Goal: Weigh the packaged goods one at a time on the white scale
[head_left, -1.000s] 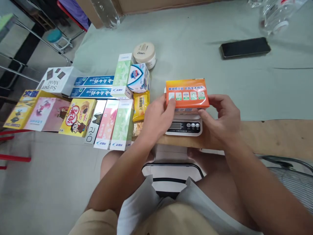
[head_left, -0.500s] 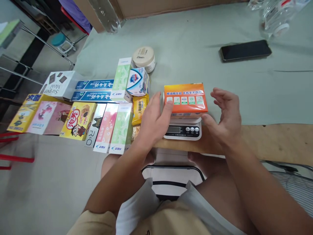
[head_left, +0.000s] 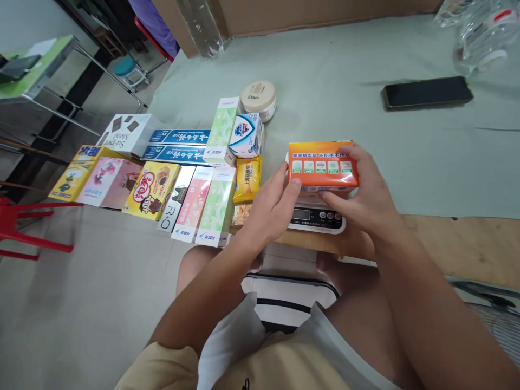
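Note:
An orange soap pack (head_left: 323,165) sits over a small white digital scale (head_left: 317,218) at the table's near edge. My left hand (head_left: 273,208) touches the pack's left end with thumb and fingertips. My right hand (head_left: 361,200) wraps its fingers over the pack's right end and far edge, thumb at the front. Both hands grip the pack. The scale's display and buttons show just below the pack.
Left of the scale lie several boxed goods: a yellow packet (head_left: 247,179), green and pink boxes (head_left: 215,206), blue toothpaste boxes (head_left: 179,145), a Dove jar (head_left: 258,99). A black phone (head_left: 426,92) and plastic bottles (head_left: 483,32) lie at the far right. A red stool (head_left: 24,227) stands at the left.
A second ago both hands held the pack on the scale; half a second ago they opened and drew off it; now they have closed on its ends again.

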A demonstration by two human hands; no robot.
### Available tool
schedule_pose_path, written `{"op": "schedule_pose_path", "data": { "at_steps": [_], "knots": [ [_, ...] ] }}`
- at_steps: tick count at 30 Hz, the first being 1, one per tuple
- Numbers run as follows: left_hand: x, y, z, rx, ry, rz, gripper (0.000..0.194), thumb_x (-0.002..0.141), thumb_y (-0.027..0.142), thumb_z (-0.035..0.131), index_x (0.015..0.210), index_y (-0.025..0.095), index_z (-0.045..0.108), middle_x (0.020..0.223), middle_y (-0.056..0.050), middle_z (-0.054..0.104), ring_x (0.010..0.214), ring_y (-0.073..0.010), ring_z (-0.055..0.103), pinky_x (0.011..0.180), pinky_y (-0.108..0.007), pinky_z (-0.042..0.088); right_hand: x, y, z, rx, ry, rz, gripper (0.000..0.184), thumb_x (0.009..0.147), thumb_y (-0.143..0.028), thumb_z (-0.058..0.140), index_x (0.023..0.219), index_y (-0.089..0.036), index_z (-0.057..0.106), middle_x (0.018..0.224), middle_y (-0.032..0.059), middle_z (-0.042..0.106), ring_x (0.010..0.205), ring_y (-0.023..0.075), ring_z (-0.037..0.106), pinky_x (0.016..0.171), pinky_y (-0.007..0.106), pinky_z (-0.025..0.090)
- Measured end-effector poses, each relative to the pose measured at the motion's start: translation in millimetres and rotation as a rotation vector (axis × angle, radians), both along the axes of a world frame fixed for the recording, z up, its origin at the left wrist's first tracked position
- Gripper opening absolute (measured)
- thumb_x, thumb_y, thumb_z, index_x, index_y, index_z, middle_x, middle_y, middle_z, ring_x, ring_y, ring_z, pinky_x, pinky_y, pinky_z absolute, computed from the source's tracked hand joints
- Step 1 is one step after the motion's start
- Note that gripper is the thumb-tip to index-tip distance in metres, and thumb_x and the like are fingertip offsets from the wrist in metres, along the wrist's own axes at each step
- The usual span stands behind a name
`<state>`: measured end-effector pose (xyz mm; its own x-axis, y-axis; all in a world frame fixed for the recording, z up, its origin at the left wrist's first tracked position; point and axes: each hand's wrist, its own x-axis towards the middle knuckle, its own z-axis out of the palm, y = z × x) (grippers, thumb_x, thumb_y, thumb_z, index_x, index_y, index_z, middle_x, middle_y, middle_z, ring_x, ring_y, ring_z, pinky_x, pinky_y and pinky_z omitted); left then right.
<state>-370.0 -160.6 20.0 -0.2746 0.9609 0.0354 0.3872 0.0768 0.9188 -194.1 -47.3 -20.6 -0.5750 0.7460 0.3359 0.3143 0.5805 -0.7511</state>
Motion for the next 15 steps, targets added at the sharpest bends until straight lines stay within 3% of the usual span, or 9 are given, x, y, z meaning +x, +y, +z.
{"op": "schedule_pose_path", "data": {
  "at_steps": [4,7,11,15],
  "knots": [
    [2.9,-0.8,-0.6,0.022,-0.036,-0.042,0.062,0.104,0.066,0.035,0.138,0.021,0.059,0.137,-0.015,0.069,0.132,-0.0341,0.062,0.118,-0.052,0.046,-1.5,0.1,3.0,-0.043,-0.001,0.008,0.071,0.077,-0.032,0.076,0.142,-0.029,0.049,0.150,0.0127,0.055,0.140,0.0363,0.057,0.114,0.060,0.052],
    [3.3,-1.7,6.1,0.079,-0.021,-0.035,0.068,0.101,0.071,0.037,0.144,0.021,0.057,0.148,-0.016,0.062,0.143,-0.0351,0.056,0.124,-0.052,0.041,-4.3,-1.4,4.9,0.040,0.033,-0.027,0.070,0.075,-0.040,0.083,0.137,-0.031,0.053,0.146,0.0119,0.056,0.140,0.0374,0.056,0.115,0.062,0.050],
    [-7.7,-11.1,31.8,0.161,0.021,-0.068,0.067,0.100,0.069,0.045,0.149,0.024,0.055,0.163,-0.009,0.051,0.158,-0.0352,0.039,0.134,-0.050,0.029,-15.3,-13.7,14.9,0.158,0.146,-0.072,0.068,0.079,-0.046,0.083,0.139,-0.036,0.053,0.149,0.0124,0.050,0.149,0.0387,0.046,0.121,0.065,0.044],
    [-32.3,-34.5,58.7,0.137,0.010,-0.118,0.068,0.099,0.070,0.049,0.151,0.027,0.056,0.167,-0.004,0.048,0.162,-0.0354,0.033,0.137,-0.052,0.027,-34.4,-35.3,30.3,0.295,0.251,-0.074,0.074,0.077,-0.056,0.086,0.144,-0.040,0.057,0.142,0.0116,0.055,0.145,0.0394,0.049,0.121,0.067,0.042]
  ]
}}
